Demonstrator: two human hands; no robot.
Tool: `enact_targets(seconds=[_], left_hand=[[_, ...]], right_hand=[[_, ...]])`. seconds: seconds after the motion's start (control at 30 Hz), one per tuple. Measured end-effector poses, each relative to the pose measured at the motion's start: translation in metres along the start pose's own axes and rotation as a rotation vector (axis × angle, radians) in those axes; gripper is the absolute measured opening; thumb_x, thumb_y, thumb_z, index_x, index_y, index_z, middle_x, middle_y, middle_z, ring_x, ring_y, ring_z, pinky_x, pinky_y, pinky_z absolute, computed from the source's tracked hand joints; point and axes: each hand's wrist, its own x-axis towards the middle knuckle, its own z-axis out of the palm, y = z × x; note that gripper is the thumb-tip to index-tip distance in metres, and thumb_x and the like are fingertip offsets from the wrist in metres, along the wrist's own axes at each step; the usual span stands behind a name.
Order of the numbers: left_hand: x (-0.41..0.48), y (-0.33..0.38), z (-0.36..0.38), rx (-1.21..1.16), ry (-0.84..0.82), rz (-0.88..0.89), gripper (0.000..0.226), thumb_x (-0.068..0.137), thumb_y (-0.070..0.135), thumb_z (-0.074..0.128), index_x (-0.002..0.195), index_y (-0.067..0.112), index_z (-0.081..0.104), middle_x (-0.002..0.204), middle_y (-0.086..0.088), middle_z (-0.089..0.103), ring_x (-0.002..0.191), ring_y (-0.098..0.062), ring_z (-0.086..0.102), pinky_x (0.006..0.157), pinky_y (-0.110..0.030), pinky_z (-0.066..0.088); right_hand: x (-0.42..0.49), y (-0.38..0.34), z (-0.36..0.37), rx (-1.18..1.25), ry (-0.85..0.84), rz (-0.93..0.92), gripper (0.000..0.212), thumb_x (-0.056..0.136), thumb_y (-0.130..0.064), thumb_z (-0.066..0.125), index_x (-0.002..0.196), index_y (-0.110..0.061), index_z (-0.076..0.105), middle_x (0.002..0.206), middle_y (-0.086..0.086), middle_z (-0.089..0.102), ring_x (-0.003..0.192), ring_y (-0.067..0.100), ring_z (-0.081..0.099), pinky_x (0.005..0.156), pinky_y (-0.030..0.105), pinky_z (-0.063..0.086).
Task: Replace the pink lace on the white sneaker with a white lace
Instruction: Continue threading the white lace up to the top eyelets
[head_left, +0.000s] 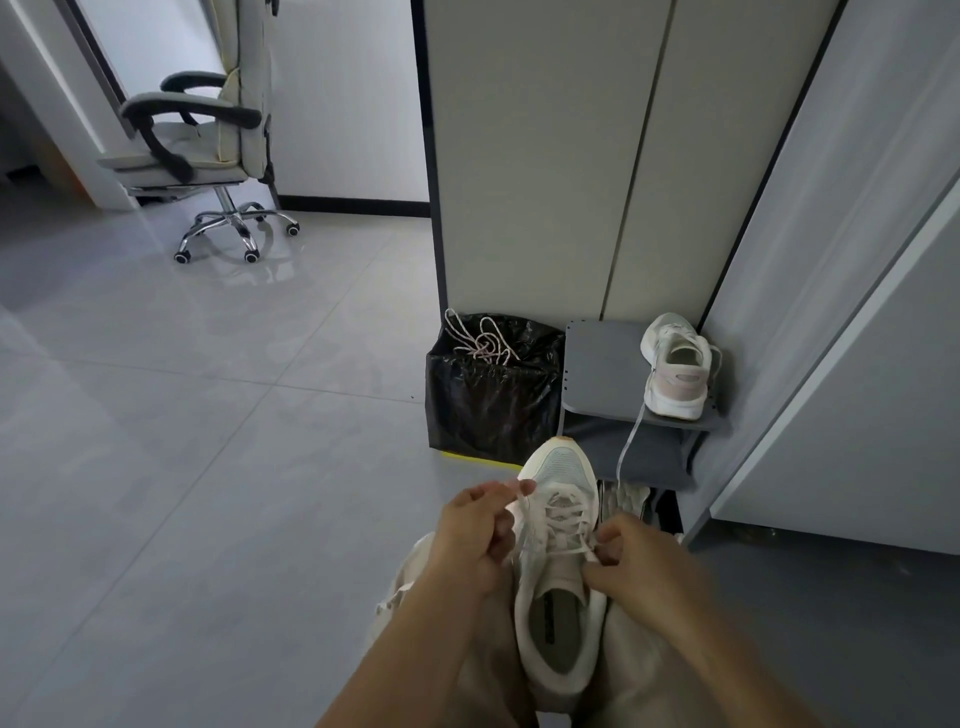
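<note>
White lace (563, 517) looks floppy and light, so pinch it near the tip. Left hand (475, 535) pinches one end, right hand (639, 566) the other, over the white sneaker (558, 467).

Soft, even light fills the room, brightest at the back left behind the chair (244, 104). The glossy floor (208, 389) shows pale glare and a reflection of the chair's base. Shadows are faint. Motion blur smears the left grip (480, 530) and, more so, the right grip (641, 566). Cabinet (519, 156) edges lean and bow toward the frame's sides. Fine detail is soft throughout.
</note>
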Motion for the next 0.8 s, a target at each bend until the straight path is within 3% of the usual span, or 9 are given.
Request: enact_targets(seconds=[0.13,0.3,0.4,0.47,0.6,0.7,0.8], left_hand=[[-0.012,0.028,0.003,0.086,-0.040,0.303,0.001,0.091,0.002,0.053,0.091,0.002,0.053,0.068,-0.004,0.066,0.033,-0.004,0.028,0.031,-0.014,0.023],[-0.014,0.043,0.010,0.662,-0.109,0.628,0.012,0.082,0.006,0.066,0.083,0.018,0.063,0.068,0.007,0.056,0.052,0.001,0.043,0.051,-0.010,0.037],[-0.010,0.012,0.016,1.162,-0.221,0.617,0.016,0.083,0.017,0.066,0.098,0.015,0.066,0.078,0.006,0.053,0.068,-0.004,0.049,0.064,-0.017,0.039],[-0.006,-0.012,0.018,1.392,-0.160,0.583,0.020,0.088,0.023,0.059,0.107,0.018,0.064,0.097,0.002,0.057,0.087,-0.014,0.056,0.074,-0.023,0.042],[-0.002,-0.025,0.020,1.445,-0.033,0.578,0.022,0.094,0.024,0.050,0.110,0.019,0.065,0.115,-0.003,0.054,0.105,-0.020,0.053,0.078,-0.024,0.039],[-0.005,-0.017,0.017,1.419,-0.157,0.511,0.025,0.094,0.026,0.050,0.110,0.016,0.067,0.115,-0.005,0.054,0.099,-0.019,0.052,0.076,-0.020,0.036],[-0.007,-0.005,0.010,1.424,-0.322,0.399,0.024,0.094,0.023,0.050,0.101,0.010,0.069,0.109,-0.010,0.059,0.081,-0.012,0.045,0.062,-0.019,0.029]], right_hand=[[-0.001,0.002,0.003,0.039,0.004,-0.016,0.019,0.083,-0.034,0.062,0.099,-0.027,0.054,0.089,-0.014,0.058,0.084,0.002,0.057,0.076,0.022,0.048],[0.008,0.005,-0.003,0.085,-0.012,-0.148,0.013,0.092,-0.028,0.054,0.105,-0.030,0.058,0.088,-0.021,0.053,0.081,-0.004,0.053,0.070,0.011,0.042],[0.021,0.012,-0.010,0.002,-0.093,-0.310,0.016,0.088,-0.021,0.060,0.099,-0.033,0.059,0.091,-0.019,0.055,0.082,0.000,0.055,0.074,0.016,0.045],[0.031,0.015,-0.009,-0.089,-0.102,-0.387,0.016,0.085,-0.020,0.063,0.100,-0.027,0.064,0.087,-0.021,0.052,0.079,0.000,0.053,0.073,0.017,0.043],[0.046,0.018,-0.006,-0.069,-0.098,-0.409,0.014,0.084,-0.015,0.063,0.098,-0.018,0.067,0.092,-0.014,0.055,0.089,0.006,0.055,0.078,0.020,0.043],[0.049,0.018,-0.009,-0.029,-0.172,-0.406,0.014,0.087,-0.016,0.060,0.093,-0.027,0.065,0.099,-0.010,0.056,0.092,0.004,0.053,0.081,0.018,0.042],[0.048,0.014,-0.013,-0.044,-0.290,-0.408,0.015,0.089,-0.020,0.057,0.088,-0.035,0.058,0.094,-0.015,0.048,0.089,0.000,0.049,0.080,0.017,0.040]])
